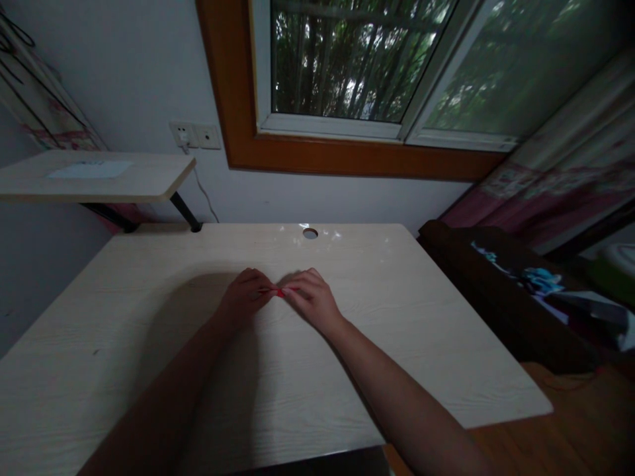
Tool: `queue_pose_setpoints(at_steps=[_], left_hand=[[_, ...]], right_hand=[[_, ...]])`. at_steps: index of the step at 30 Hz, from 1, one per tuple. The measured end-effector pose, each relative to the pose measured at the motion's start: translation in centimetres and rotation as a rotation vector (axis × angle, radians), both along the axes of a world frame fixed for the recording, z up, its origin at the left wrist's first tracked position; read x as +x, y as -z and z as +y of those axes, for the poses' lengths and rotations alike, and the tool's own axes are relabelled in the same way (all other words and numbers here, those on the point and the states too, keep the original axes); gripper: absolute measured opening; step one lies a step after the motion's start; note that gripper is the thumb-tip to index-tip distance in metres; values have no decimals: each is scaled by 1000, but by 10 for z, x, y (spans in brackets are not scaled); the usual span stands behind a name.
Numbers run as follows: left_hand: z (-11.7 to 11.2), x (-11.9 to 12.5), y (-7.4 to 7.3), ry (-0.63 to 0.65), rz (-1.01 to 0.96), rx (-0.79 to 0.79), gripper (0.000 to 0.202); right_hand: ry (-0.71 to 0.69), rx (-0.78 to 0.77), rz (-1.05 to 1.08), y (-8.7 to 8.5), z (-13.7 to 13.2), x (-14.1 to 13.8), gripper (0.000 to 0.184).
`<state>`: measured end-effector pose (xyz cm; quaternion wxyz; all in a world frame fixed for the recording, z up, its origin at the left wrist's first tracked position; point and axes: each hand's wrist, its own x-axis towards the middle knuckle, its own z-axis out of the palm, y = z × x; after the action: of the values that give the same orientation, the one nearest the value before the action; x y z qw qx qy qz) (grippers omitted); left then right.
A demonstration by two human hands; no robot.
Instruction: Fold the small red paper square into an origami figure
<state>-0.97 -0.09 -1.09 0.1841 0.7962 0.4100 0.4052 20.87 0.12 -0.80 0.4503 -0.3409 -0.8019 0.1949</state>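
Two hands meet on the tabletop, nearer its far edge: left hand and right hand each pinch a small red piece. Uneven pulling might tear or crumple it.

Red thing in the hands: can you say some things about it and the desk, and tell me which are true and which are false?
1. The left hand and the right hand both pinch the red thing. True.
2. The red thing is held high above the desk. False: it is low, right at the desk top, about mid-desk.
3. The desk has a round hole near its far edge. True.
4. A cup stands on the shelf. False: a flat pale sheet lies there, and there is no cup.
5. Trees show through the window. True.
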Motion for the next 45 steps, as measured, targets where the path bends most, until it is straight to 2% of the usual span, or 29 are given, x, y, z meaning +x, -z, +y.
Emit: queue_pose_setpoints(at_steps=[4,9,14,20,27,31,35,38,45], left_hand=[[0,0,1,-14,-13,3,13],[1,-4,-3,-70,-79,-14,12],[4,-6,-8,-142,-172,-16,13],[6,-9,-6,-164,-199,-56,14],[11,-15,-4,-273,-263,-60,14],[12,-14,-1,-222,-279,-37,12],[9,-9,1,-100,-230,-26,28],[7,-6,2,-26,-164,-14,31],[7,-5,7,29,-56,57,29]], right_hand=[[3,9,21,0,-1,0,12],[83,-10,100,0,1,3,11],[187,-93,214,1,4,6,11],[210,-160,269,0,4,7,12],[266,-272,351,3,10,11,15],[241,-355,396,10,13,11,17],[192,-401,415,13,12,9,17],[163,-414,421,12,11,8,15],[103,-457,434,5,9,4,14]])
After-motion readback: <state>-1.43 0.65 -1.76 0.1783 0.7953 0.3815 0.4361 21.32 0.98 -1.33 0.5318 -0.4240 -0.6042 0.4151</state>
